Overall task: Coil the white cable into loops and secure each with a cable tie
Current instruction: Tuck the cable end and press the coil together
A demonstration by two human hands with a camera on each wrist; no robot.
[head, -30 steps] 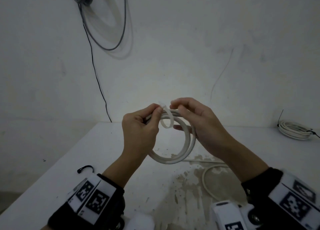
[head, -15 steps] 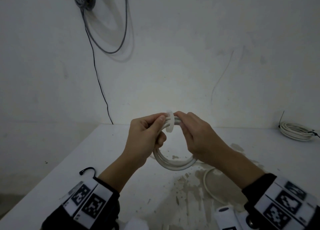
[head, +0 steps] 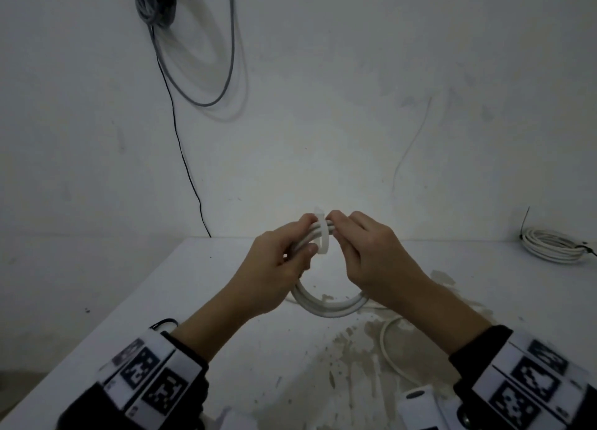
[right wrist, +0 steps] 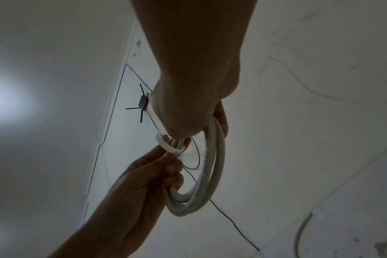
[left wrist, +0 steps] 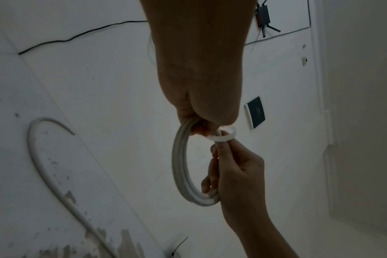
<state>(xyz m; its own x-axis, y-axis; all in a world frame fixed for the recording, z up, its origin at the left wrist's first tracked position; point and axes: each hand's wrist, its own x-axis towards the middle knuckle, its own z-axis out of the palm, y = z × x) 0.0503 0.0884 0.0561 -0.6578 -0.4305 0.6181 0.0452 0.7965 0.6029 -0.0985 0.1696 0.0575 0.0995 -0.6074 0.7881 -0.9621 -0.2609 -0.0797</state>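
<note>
Above the stained white table [head: 226, 300], the person holds a small coil of white round cable [head: 326, 308] upright in the air with both hands, its several turns gathered into one ring. The left hand [head: 277, 261] has its fingers curled tightly round the top left of the coil, with the thumb pressed over the strands; the left wrist view shows that fist closed on the bundle [left wrist: 183, 157]. The right hand [head: 371, 255] grips the top right of the coil in the same way, fingertips pinched on the strands right next to the left thumb. Between the two hands a flat white plastic cable tie [head: 324, 235] is looped loosely around the bundled strands; the right wrist view shows it as an open ring [right wrist: 169, 146] with slack inside it, and its short end sticks up above the knuckles. A loose length of the same white cable [head: 387, 348] lies curved on the table beneath the right forearm. At the far right of the table rests a second, larger coil of white cable [head: 554, 245]. A thin black cable tie [head: 163, 323] lies on the table by the left wrist. Grey cables [head: 155, 3] hang coiled on the white wall [head: 355, 106] behind.
</note>
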